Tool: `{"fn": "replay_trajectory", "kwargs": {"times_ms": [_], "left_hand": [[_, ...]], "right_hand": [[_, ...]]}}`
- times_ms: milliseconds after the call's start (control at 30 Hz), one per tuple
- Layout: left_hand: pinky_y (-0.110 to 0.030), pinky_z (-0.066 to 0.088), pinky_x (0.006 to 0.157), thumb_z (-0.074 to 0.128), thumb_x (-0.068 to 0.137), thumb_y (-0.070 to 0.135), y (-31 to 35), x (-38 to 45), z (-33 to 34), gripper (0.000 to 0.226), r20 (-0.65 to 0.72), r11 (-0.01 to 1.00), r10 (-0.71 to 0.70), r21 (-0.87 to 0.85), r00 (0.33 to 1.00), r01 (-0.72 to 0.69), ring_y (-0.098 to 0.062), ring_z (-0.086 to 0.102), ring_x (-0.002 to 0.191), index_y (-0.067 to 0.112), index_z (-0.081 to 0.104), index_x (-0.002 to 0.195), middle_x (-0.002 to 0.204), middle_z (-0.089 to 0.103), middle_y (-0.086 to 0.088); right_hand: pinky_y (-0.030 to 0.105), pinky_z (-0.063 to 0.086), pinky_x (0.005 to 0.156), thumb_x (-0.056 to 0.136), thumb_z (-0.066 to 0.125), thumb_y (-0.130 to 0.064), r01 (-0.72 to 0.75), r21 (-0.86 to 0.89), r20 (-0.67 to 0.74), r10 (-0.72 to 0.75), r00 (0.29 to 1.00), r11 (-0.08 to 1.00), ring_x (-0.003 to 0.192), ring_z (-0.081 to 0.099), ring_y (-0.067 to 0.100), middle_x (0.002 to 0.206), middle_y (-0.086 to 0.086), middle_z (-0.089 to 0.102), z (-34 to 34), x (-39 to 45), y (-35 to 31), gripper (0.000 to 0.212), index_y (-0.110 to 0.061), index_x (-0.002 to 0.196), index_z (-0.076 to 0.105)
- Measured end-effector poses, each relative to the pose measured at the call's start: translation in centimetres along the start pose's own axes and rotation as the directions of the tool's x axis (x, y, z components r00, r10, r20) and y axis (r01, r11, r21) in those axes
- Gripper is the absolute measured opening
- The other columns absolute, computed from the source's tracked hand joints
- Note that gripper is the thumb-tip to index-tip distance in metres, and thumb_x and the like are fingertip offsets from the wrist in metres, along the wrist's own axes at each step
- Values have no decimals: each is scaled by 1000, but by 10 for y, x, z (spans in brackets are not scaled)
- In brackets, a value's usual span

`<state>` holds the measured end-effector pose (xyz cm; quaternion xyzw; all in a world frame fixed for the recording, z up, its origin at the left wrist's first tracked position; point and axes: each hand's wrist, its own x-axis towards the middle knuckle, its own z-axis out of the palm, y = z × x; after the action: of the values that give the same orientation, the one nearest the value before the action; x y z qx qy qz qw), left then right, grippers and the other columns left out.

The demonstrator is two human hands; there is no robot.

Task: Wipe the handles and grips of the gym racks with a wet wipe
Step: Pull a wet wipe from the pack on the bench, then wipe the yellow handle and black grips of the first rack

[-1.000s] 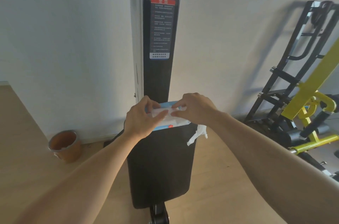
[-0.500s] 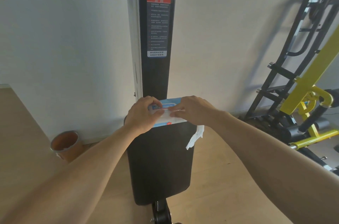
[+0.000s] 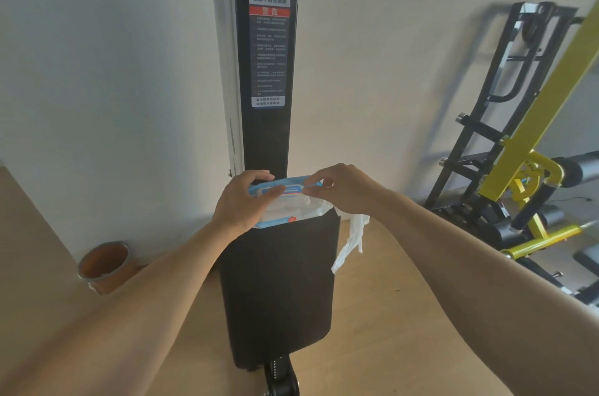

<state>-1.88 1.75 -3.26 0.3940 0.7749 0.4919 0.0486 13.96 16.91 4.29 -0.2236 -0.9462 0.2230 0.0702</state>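
The wet wipe pack (image 3: 285, 201) rests on the far end of the black padded bench (image 3: 278, 292), held in the left hand (image 3: 243, 201) grip. The right hand (image 3: 343, 190) pinches its flap, a wet wipe (image 3: 351, 241) dangling beneath, right of the pack.

A small gym room, likely a home or private one: a tall black machine column (image 3: 264, 71) with a warning label (image 3: 268, 45) stands against a plain white wall (image 3: 97, 71), a black rack (image 3: 505, 97) and yellow-framed exercise equipment (image 3: 531, 149) fill the right side, and the floor (image 3: 382, 314) is light wood
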Motion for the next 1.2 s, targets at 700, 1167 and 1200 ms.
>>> {"fn": "replay_trajectory", "kwargs": {"times_ms": [700, 1167, 1200], "left_hand": [[-12, 51, 67, 63, 95, 31, 137, -117, 104, 21, 502, 798, 92, -554, 860, 238, -6, 67, 70, 15, 72, 85, 77, 73, 2], [-35, 60, 73, 58, 97, 23, 201, -185, 264, 18, 648, 791, -240, -301, 723, 532, -24, 71, 74, 11, 72, 93, 87, 74, -12], [-33, 59, 71, 56, 98, 21, 214, -192, 276, 18, 646, 813, -204, -307, 736, 495, -21, 71, 75, 15, 72, 94, 85, 74, -9]], "right_hand": [[27, 54, 66, 89, 73, -13, -124, 938, -6, 373, 928, 325, 81, 68, 22, 98, 11, 71, -55, -138, 58, 26, -2, 111, 65], [16, 40, 54, 71, 88, -22, 30, 557, -554, 344, 758, 830, 53, 48, 4, 64, -20, 62, -48, -303, 183, 19, -35, 69, 74], [14, 38, 55, 71, 88, -21, 58, 513, -582, 298, 756, 856, 55, 46, 5, 65, -21, 61, -48, -318, 195, 27, -42, 67, 71]]}}
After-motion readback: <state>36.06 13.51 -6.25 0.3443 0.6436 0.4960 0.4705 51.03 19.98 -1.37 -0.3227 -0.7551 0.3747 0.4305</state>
